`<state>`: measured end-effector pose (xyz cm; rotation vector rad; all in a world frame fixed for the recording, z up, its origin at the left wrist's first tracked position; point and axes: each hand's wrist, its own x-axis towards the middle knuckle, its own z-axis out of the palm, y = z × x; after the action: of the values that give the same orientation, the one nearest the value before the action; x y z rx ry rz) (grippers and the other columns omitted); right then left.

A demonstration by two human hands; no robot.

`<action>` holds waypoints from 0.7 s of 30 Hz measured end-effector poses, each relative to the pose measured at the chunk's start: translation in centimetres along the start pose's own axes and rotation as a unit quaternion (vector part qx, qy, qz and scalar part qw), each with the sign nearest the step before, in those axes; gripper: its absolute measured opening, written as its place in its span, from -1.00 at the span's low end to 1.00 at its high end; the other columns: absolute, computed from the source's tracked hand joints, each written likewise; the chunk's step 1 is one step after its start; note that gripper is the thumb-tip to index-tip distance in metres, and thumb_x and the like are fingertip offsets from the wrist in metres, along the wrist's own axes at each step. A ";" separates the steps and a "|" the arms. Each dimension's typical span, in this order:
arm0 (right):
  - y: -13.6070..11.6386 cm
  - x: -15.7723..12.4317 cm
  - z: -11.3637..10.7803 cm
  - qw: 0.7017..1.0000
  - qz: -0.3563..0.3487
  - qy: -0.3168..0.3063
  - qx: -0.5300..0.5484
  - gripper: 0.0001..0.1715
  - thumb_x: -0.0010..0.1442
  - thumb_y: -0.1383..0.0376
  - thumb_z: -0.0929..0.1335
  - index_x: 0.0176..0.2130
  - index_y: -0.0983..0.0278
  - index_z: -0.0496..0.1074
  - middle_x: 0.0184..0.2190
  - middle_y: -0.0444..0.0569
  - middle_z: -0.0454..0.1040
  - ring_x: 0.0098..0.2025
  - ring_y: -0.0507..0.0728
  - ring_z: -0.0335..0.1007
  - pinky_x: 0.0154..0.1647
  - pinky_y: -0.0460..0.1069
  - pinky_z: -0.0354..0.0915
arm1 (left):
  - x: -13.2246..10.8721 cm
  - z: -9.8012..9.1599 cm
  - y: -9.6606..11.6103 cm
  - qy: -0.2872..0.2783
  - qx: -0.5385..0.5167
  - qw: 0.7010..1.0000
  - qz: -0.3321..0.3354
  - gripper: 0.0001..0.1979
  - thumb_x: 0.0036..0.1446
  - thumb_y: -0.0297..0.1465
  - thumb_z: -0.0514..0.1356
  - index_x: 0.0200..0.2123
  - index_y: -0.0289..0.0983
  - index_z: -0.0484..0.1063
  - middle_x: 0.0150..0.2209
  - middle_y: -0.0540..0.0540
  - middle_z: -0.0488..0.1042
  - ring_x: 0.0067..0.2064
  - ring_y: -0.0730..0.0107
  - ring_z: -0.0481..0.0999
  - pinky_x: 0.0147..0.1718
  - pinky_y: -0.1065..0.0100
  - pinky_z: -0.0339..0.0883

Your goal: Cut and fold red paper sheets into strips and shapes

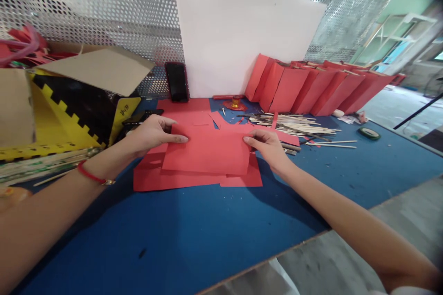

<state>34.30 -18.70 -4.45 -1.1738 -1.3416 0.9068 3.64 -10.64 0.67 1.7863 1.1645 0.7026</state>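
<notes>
A rectangular sheet of red paper (207, 151) is held up by its two sides, just above other red sheets. My left hand (155, 134) pinches its left edge, thumb on top and fingers behind. On the opposite edge, my right hand (266, 144) grips the sheet the same way. Beneath lie larger red sheets (180, 180), partly covered by the held one. Cut red pieces and strips are scattered just beyond it. A red cord bracelet circles my left wrist.
Red paper-covered boxes (287, 85) stand in a row at the back right. Thin wooden sticks (297, 124) lie in front of them. A phone (176, 82) leans against the perforated silver backing beside a white board (242, 23). An open cardboard box (100, 67) occupies the left side of the blue table (194, 235).
</notes>
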 end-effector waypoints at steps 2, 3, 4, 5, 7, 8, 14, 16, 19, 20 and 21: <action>-0.1 0.1 -0.1 1.000 0.006 0.004 -0.002 -0.65 -0.01 0.04 0.47 -0.48 0.25 0.41 -0.58 -0.20 0.30 -0.51 0.00 0.19 -0.46 -0.05 0.18 | 0.0 0.1 0.1 0.000 -0.002 1.000 -0.004 -0.74 -0.26 -0.31 0.50 -0.42 -0.22 0.63 -0.36 -0.08 0.66 -0.28 0.25 0.63 -0.26 0.35 0.51; -0.1 0.1 -0.1 1.000 0.008 0.006 -0.001 -0.66 -0.02 0.05 0.48 -0.47 0.25 0.42 -0.58 -0.20 0.31 -0.51 0.00 0.18 -0.46 -0.06 0.18 | -0.1 0.2 0.2 0.001 -0.002 1.000 -0.005 -0.74 -0.27 -0.30 0.50 -0.41 -0.22 0.64 -0.35 -0.08 0.66 -0.28 0.24 0.64 -0.26 0.34 0.51; -0.1 0.1 -0.1 1.000 0.010 0.010 0.001 -0.66 -0.02 0.05 0.48 -0.46 0.25 0.42 -0.58 -0.20 0.31 -0.51 -0.01 0.18 -0.47 -0.06 0.18 | -0.1 0.2 0.3 0.002 -0.003 1.000 -0.006 -0.73 -0.27 -0.30 0.50 -0.41 -0.22 0.64 -0.35 -0.08 0.67 -0.28 0.23 0.64 -0.27 0.34 0.52; -0.2 0.1 -0.1 1.000 0.011 0.012 0.003 -0.65 -0.03 0.05 0.48 -0.46 0.26 0.42 -0.58 -0.20 0.30 -0.51 -0.01 0.18 -0.47 -0.06 0.18 | -0.1 0.3 0.4 0.003 -0.004 1.000 -0.007 -0.73 -0.27 -0.30 0.50 -0.41 -0.22 0.64 -0.35 -0.08 0.67 -0.28 0.23 0.64 -0.26 0.33 0.52; -0.1 0.1 -0.1 1.000 0.013 0.016 0.006 -0.65 -0.03 0.05 0.48 -0.46 0.26 0.42 -0.58 -0.20 0.30 -0.51 -0.01 0.18 -0.48 -0.06 0.18 | -0.2 0.4 0.5 0.006 -0.005 1.000 -0.010 -0.74 -0.27 -0.29 0.50 -0.42 -0.21 0.64 -0.35 -0.08 0.67 -0.27 0.23 0.64 -0.26 0.32 0.52; 0.0 0.1 -0.1 1.000 0.014 0.017 0.006 -0.65 -0.03 0.05 0.48 -0.46 0.25 0.41 -0.57 -0.20 0.30 -0.51 -0.01 0.18 -0.48 -0.06 0.18 | -0.2 0.4 0.5 0.006 -0.007 1.000 -0.012 -0.75 -0.27 -0.29 0.50 -0.42 -0.21 0.64 -0.35 -0.07 0.67 -0.28 0.23 0.64 -0.25 0.32 0.52; -0.1 0.1 -0.1 0.999 0.024 0.027 0.029 -0.67 -0.03 0.06 0.50 -0.44 0.24 0.45 -0.51 -0.15 0.40 -0.45 0.03 0.28 -0.44 -0.06 0.26 | -0.2 0.3 0.4 0.008 -0.032 0.999 -0.017 -0.74 -0.29 -0.30 0.51 -0.42 -0.19 0.65 -0.35 -0.06 0.66 -0.30 0.26 0.63 -0.28 0.33 0.52; -0.7 -0.1 -0.2 0.995 0.043 0.033 0.080 -0.64 -0.01 0.01 0.48 -0.40 0.24 0.49 -0.45 -0.11 0.46 -0.41 0.06 0.34 -0.41 -0.06 0.29 | -0.3 0.4 0.5 -0.003 -0.042 0.999 -0.019 -0.74 -0.28 -0.29 0.52 -0.43 -0.19 0.65 -0.36 -0.06 0.66 -0.32 0.30 0.62 -0.29 0.35 0.51; -2.3 -0.8 -0.2 0.985 0.075 -0.015 0.152 -0.59 0.05 -0.05 0.43 -0.28 0.22 0.56 -0.36 -0.05 0.52 -0.37 0.09 0.41 -0.40 -0.05 0.32 | -0.6 0.7 1.2 -0.043 -0.053 0.997 -0.032 -0.78 -0.29 -0.30 0.52 -0.49 -0.17 0.63 -0.44 -0.03 0.63 -0.40 0.37 0.57 -0.39 0.41 0.47; -2.9 -1.1 -0.2 0.984 0.076 -0.050 0.156 -0.58 0.05 -0.04 0.43 -0.23 0.20 0.57 -0.35 -0.05 0.53 -0.37 0.10 0.42 -0.39 -0.04 0.32 | -0.8 1.0 1.5 -0.058 -0.053 0.996 -0.037 -0.79 -0.30 -0.31 0.52 -0.52 -0.17 0.62 -0.48 -0.02 0.61 -0.44 0.39 0.55 -0.43 0.42 0.45; -3.4 -1.5 -0.1 0.983 0.071 -0.089 0.147 -0.58 0.04 -0.02 0.45 -0.20 0.18 0.58 -0.35 -0.06 0.53 -0.36 0.11 0.43 -0.37 -0.03 0.34 | -1.1 1.3 1.8 -0.072 -0.054 0.995 -0.041 -0.80 -0.31 -0.31 0.52 -0.55 -0.18 0.61 -0.51 -0.01 0.59 -0.47 0.40 0.53 -0.47 0.43 0.43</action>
<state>33.81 -20.90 -1.48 -0.9854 -1.2239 1.2919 5.06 -12.41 1.62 1.6605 1.0762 0.5694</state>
